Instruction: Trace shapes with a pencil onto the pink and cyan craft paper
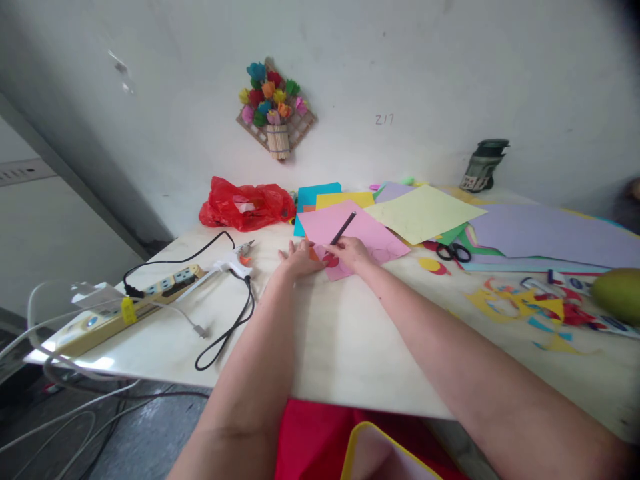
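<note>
A sheet of pink paper [325, 222] lies on the table in front of me, with round outlines drawn near its right corner. My right hand [354, 253] is closed around a dark pen [345, 227], which leans up to the right. Its tip is hidden by my fingers. Under and between my hands is a small red paper circle [331, 261] on the pink sheet. My left hand [300, 259] lies flat at the sheet's left edge, fingers spread, its inner side by the circle. A bit of orange paper [313, 254] shows beside it.
Left are a white glue gun [235, 261] with a black cord and a power strip [165, 287]. A red plastic bag [245, 207] sits behind. Rightward lie coloured sheets [550, 230], black-handled scissors [454, 253], yellow and red circles [434, 267] and paper scraps [505, 303].
</note>
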{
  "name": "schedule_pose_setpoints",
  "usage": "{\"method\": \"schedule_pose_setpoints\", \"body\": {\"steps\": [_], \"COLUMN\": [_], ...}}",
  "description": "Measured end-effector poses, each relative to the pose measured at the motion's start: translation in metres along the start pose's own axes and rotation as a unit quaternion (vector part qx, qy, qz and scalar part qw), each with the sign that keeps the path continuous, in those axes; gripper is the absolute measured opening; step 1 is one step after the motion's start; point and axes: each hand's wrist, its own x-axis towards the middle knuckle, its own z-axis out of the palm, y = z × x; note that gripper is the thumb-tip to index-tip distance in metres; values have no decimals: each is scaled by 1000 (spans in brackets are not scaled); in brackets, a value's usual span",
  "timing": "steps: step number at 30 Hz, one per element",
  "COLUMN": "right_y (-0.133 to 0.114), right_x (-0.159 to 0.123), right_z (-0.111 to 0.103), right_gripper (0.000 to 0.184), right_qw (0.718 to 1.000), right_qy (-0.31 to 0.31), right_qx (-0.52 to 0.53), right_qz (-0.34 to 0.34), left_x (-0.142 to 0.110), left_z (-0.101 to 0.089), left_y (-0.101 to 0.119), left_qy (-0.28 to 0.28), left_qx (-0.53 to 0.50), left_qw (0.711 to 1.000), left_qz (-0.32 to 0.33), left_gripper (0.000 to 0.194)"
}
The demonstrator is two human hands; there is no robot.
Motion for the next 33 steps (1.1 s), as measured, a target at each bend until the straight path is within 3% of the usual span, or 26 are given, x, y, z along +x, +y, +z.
{"method": "schedule_pose_setpoints", "body": {"steps": [33], "right_y": [1], "right_x": [-1], "right_z": [3], "right_gripper": [31], "right_qw": [999], "right_qy": [7], "right_qx": [-25], "right_qz": [-40], "left_x": [4], "left_z": [3], "left_y": [-2], "left_qy": [4], "left_qx": [-11], "left_qw": [1000], "left_qz": [0], "left_gripper": [74]}}
